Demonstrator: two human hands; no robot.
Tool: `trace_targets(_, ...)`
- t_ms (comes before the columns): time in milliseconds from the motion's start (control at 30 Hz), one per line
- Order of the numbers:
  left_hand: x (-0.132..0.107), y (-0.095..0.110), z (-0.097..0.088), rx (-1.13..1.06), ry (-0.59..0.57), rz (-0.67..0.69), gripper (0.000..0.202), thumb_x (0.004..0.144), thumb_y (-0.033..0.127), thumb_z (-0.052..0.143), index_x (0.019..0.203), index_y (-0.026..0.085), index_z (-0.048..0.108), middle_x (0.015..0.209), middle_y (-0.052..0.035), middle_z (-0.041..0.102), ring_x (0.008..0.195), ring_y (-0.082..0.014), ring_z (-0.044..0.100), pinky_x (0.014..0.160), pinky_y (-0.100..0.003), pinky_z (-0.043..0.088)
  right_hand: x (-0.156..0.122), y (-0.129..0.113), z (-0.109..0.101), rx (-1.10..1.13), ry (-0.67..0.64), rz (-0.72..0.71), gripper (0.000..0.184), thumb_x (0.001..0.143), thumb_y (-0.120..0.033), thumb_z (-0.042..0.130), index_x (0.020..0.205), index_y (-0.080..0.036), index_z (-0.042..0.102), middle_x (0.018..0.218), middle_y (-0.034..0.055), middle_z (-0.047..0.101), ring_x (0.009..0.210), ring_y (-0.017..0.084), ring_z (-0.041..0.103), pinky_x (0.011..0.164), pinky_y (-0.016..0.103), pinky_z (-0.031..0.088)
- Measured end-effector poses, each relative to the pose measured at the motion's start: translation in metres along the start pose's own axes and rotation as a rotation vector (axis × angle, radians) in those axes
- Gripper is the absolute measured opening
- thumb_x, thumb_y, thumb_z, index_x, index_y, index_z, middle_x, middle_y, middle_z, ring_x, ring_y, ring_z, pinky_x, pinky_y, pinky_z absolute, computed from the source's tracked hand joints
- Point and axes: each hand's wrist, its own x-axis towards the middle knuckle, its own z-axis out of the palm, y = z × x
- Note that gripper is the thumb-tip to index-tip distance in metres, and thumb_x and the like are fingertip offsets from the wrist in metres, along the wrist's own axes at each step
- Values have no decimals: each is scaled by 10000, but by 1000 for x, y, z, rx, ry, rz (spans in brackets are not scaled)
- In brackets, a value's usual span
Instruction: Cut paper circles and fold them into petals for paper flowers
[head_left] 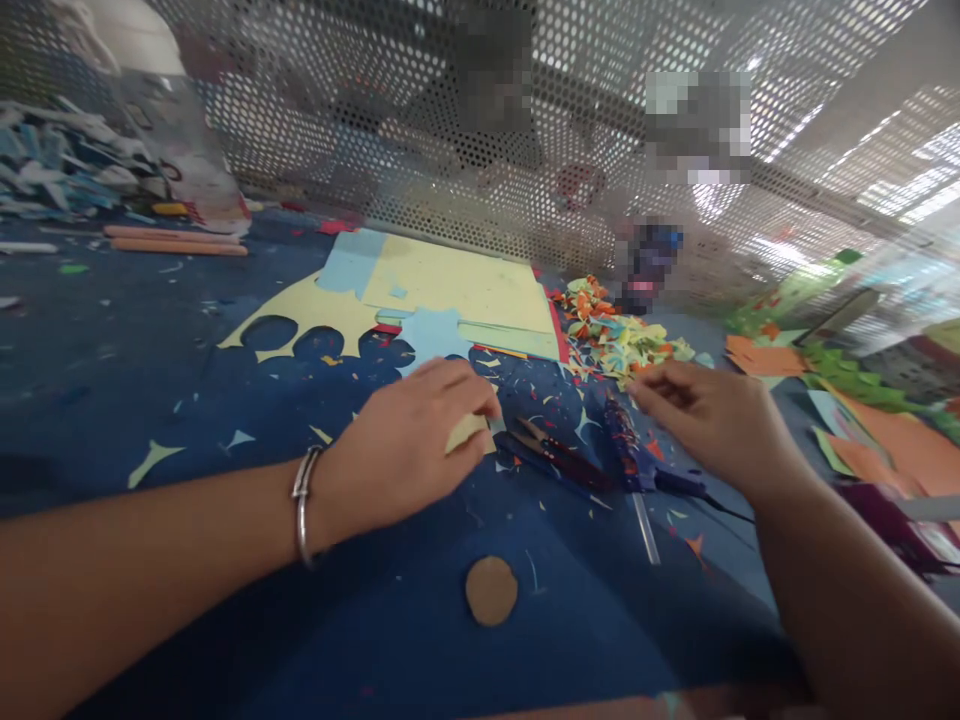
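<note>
My left hand (416, 440) is curled over the middle of the table, its fingers closed on a small piece of pale yellow paper (466, 432). My right hand (709, 415) has its fingers bent together at the near edge of a pile of small cut-paper flowers (630, 340); what it pinches, if anything, is hidden. Below that hand lies a dark blue glue gun (626, 445) with a clear glue stick (645, 530) poking out. Dark-handled scissors (566, 458) rest between the two hands. Closer to me, a round brown cardboard disc (491, 591) lies flat.
Yellow and blue paper sheets (465, 280) lie behind my left hand, beside a yellow sheet with round cutouts (304, 310). A bottle (184, 150) and two pencil-like sticks (176, 240) are at left. Orange paper (907, 440) lies right. A perforated metal panel (330, 130) bounds the back.
</note>
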Motion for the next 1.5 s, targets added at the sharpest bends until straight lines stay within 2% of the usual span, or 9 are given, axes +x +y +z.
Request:
trace_targets(167, 11, -31, -15, 174, -48, -125, 480, 905, 494, 598, 1215, 129, 629, 1167, -153, 607, 1153, -346, 530, 1005, -490, 414, -44, -12, 2, -35, -209, -159, 233, 910, -397, 613, 760, -230, 676, 560, -24, 642, 468, 140, 574, 468, 253, 404)
trace_targets(333, 14, -40, -12, 141, -128, -147, 676, 811, 746, 601, 1198, 197, 675, 1170, -134, 576, 1150, -362, 474, 1036, -529, 371, -69, 0, 5, -86, -221, -219, 217, 926, -390, 618, 778, -232, 627, 588, -30, 608, 479, 133, 551, 490, 252, 422)
trace_targets(500, 14, -35, -6, 165, -213, -114, 540, 795, 680, 650, 1088, 228, 691, 1117, -108, 589, 1089, -353, 475, 999, -540, 355, -74, 10, 8, -101, -264, -194, 88, 896, -307, 628, 849, -240, 600, 629, -29, 623, 497, 140, 571, 492, 249, 428)
trace_targets(700, 9, -34, -21, 330, -241, -18, 435, 792, 642, 663, 825, 208, 652, 912, -96, 609, 937, -320, 496, 875, -471, 383, -73, 12, 6, -204, -212, -262, 38, 886, -261, 578, 851, -245, 579, 688, -2, 669, 577, 182, 652, 511, 271, 423)
trace_targets(900, 15, -34, -38, 285, -401, -43, 328, 855, 501, 650, 694, 220, 599, 762, -61, 631, 799, -275, 554, 766, -408, 386, -68, -15, 1, -149, -157, -395, 147, 979, -264, 504, 848, -232, 561, 704, 7, 631, 608, 181, 605, 572, 291, 435)
trace_targets(1067, 18, -28, -49, 74, -643, -129, 334, 907, 365, 572, 605, 227, 538, 573, -15, 563, 477, -164, 488, 488, -310, 298, -48, -40, 12, -141, -297, -391, 125, 975, -248, 523, 895, -220, 615, 811, 35, 661, 711, 209, 630, 624, 319, 465)
trace_targets(1233, 19, -50, -52, 274, -337, -204, 188, 861, 403, 621, 807, 223, 624, 782, -56, 681, 629, -201, 598, 529, -301, 353, -37, -48, 27, -179, -379, -401, 125, 981, -226, 540, 938, -201, 654, 927, 74, 665, 872, 256, 656, 750, 392, 514)
trace_targets(1333, 25, -75, -48, 329, -132, -265, 312, 894, 431, 561, 1054, 181, 656, 953, -120, 707, 843, -269, 655, 688, -354, 455, -36, -47, 31, -154, -387, -396, 140, 996, -209, 516, 942, -193, 644, 952, 78, 647, 882, 242, 652, 775, 393, 519)
trace_targets(1500, 41, -99, -40, 329, -108, -412, 599, 855, 560, 577, 1201, 73, 625, 1139, -226, 672, 1168, -389, 582, 984, -483, 451, -36, -45, 34, -178, -404, -373, 143, 984, -203, 507, 878, -198, 603, 920, 64, 615, 846, 233, 630, 747, 386, 492)
